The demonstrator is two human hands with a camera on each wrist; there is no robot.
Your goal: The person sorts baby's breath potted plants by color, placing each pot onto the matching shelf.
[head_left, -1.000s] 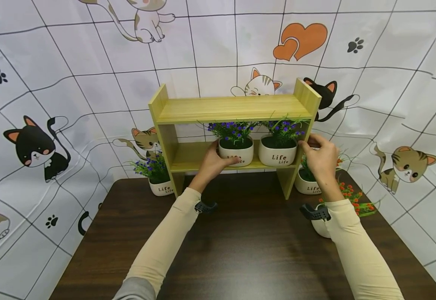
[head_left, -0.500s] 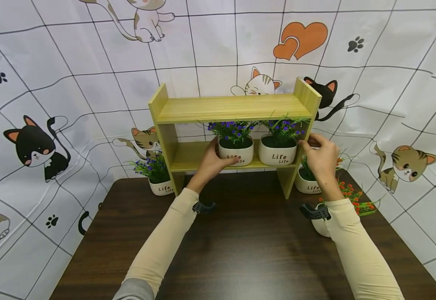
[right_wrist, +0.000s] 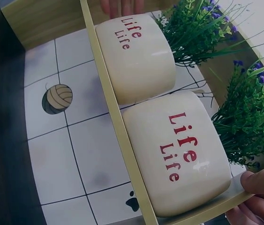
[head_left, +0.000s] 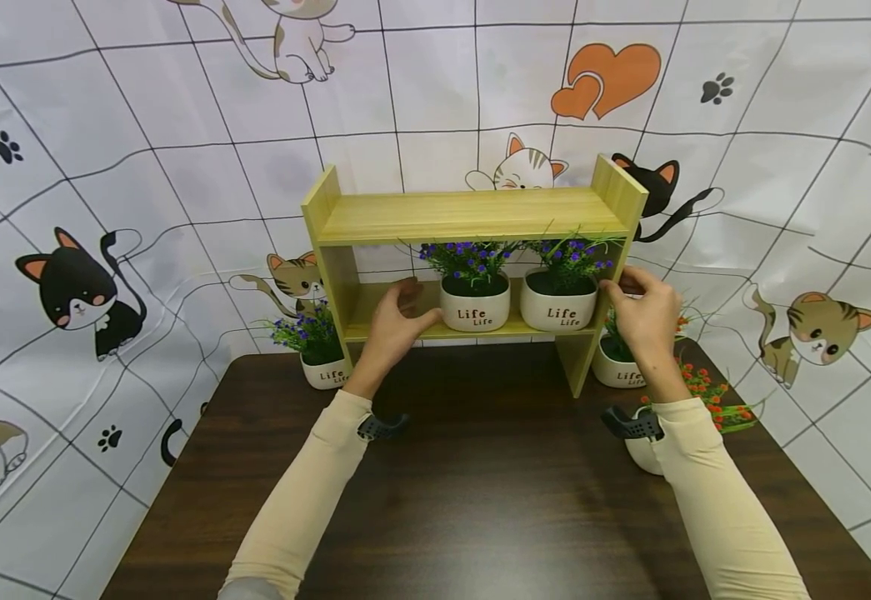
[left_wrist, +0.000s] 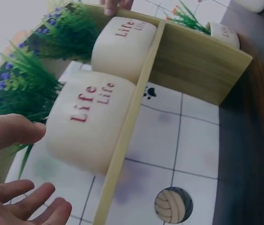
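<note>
A light wood two-tier shelf [head_left: 473,215] stands on the dark table. On its lower board sit two white "Life" pots of purple flowers, the left pot [head_left: 476,315] and the right pot [head_left: 559,313], close side by side. My left hand [head_left: 390,332] is just left of the left pot, thumb and fingers spread apart with nothing between them; the left wrist view shows its thumb [left_wrist: 26,130] near the pot's wall. My right hand [head_left: 647,315] pinches the shelf's right side panel, thumb [right_wrist: 258,180] at the front edge and fingers behind, beside the right pot.
Another purple-flowered pot [head_left: 325,374] stands on the table left of the shelf. To the right are a white pot [head_left: 618,370] behind my right hand and an orange-flowered plant [head_left: 713,400], partly hidden by my wrist. A cat-patterned wall covering [head_left: 435,92] rises behind.
My left hand has let go of the left flower pot and moved slightly left, uncovering its lettering. The right hand keeps its hold on the side panel. The head view has shifted slightly.
</note>
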